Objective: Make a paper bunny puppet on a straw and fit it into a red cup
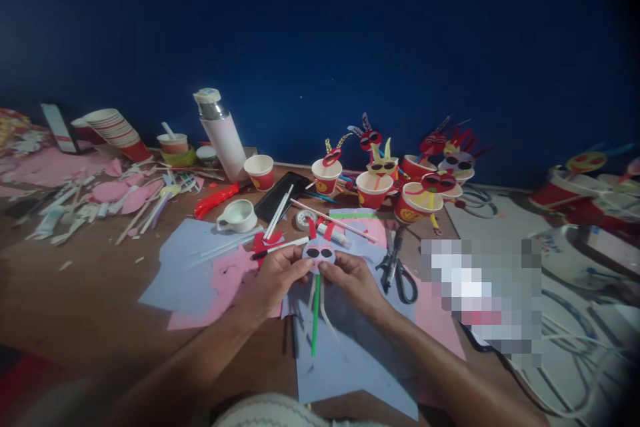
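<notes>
Between both hands is a small paper puppet (pixel 319 251) with a pale face, black eyes and red horns. A green straw (pixel 315 320) hangs below it, with thin pale strips on either side. My left hand (pixel 280 277) pinches the face's left edge with thumb and fingers. On the opposite edge, my right hand (pixel 357 280) pinches it the same way. Under the hands lie blue paper (pixel 345 373) and pink paper (pixel 233 280). A black marker (pixel 280 247) lies just beyond my left hand. Black-handled scissors (pixel 406 280) rest right of my right hand.
Finished-looking puppets stand in red paper cups (pixel 373 193) at the back right. A white flask (pixel 223 137), stacked cups (pixel 117 130), a red cutter (pixel 216 200) and a tape roll (pixel 307 219) are around. Paper scraps (pixel 135 197) cover the left; cables (pixel 565 347) lie right.
</notes>
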A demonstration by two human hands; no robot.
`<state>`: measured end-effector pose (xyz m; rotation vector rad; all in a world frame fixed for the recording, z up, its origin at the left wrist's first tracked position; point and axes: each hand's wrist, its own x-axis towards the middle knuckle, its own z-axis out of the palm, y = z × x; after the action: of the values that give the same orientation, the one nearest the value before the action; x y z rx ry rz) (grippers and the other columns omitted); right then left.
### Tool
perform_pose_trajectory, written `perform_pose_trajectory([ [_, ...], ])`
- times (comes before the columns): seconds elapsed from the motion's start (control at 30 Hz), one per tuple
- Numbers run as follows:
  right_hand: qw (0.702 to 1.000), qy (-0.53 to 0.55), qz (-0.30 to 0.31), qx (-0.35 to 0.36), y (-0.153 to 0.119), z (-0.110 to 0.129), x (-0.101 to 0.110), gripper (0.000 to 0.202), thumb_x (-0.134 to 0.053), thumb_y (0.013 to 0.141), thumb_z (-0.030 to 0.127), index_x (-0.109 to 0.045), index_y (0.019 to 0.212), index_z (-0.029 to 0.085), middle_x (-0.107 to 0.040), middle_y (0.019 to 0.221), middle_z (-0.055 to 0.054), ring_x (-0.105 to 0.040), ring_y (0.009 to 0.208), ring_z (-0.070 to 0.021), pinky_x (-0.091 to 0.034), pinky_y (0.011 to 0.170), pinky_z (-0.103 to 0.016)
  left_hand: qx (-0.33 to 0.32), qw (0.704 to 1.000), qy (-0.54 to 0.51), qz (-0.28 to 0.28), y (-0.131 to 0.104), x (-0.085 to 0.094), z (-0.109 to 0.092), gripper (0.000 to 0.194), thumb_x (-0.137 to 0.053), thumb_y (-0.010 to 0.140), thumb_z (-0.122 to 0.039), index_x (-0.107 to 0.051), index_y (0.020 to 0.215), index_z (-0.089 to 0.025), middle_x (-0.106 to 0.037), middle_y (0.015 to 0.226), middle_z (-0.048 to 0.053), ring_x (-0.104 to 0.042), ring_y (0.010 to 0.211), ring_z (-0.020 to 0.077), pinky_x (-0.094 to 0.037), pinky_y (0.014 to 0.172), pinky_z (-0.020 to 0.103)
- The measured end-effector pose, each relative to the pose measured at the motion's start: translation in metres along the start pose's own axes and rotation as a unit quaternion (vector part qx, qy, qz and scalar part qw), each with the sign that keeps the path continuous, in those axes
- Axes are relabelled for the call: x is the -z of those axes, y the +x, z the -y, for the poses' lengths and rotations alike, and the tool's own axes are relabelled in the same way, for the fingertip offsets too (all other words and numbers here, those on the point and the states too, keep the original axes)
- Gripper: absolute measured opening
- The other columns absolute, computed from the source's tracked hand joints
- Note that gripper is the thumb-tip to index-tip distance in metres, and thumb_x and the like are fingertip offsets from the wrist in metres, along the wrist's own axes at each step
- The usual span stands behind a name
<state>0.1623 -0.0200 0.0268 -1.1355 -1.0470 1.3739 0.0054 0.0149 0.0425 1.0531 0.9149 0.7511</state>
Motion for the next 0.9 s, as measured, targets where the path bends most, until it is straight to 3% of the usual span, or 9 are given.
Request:
perform_pose_trajectory([
  [0.37, 1.0, 0.001, -0.022, 0.001, 0.0001, 0.0022, -0.0011, 0.038, -0.069, 0.068, 0.048, -0.052, 0.053, 0.017, -0.049, 0.049, 0.003, -0.039, 0.048, -0.0085, -0.029, 0.048, -0.024, 0.005, 1.0, 0.001, 0.001, 0.0033, -0.0001, -0.0004, 0.032, -0.067, 0.072, -0.044, -0.059, 0.069, -0.014, -0.057, 0.06, -0.001, -0.05, 0.054, 0.0094, -0.039, 0.055, 0.022],
  [0.57, 1.0, 0.007, -0.018, 0.007, -0.0007, 0.0005, -0.0013, 0.037, -0.068, 0.069, 0.048, -0.054, 0.055, 0.017, -0.05, 0.051, 0.003, -0.041, 0.05, -0.0091, -0.032, 0.05, -0.024, 0.001, 1.0, 0.01, -0.014, 0.0026, -0.0016, -0.0004, 0.03, -0.072, 0.066, -0.041, -0.06, 0.068, -0.013, -0.055, 0.054, -0.002, -0.047, 0.049, 0.0082, -0.033, 0.05, 0.02],
  [0.9, 1.0, 0.015, -0.025, 0.003, 0.0014, 0.0009, -0.0014, 0.036, -0.069, 0.067, 0.048, -0.055, 0.055, 0.017, -0.05, 0.051, 0.003, -0.04, 0.049, -0.0095, -0.033, 0.05, -0.024, -0.003, 0.999, 0.031, 0.009, 0.0021, -0.0021, -0.0032, 0.026, -0.07, 0.07, -0.037, -0.063, 0.075, -0.013, -0.057, 0.061, -0.001, -0.048, 0.054, 0.009, -0.037, 0.054, 0.021],
])
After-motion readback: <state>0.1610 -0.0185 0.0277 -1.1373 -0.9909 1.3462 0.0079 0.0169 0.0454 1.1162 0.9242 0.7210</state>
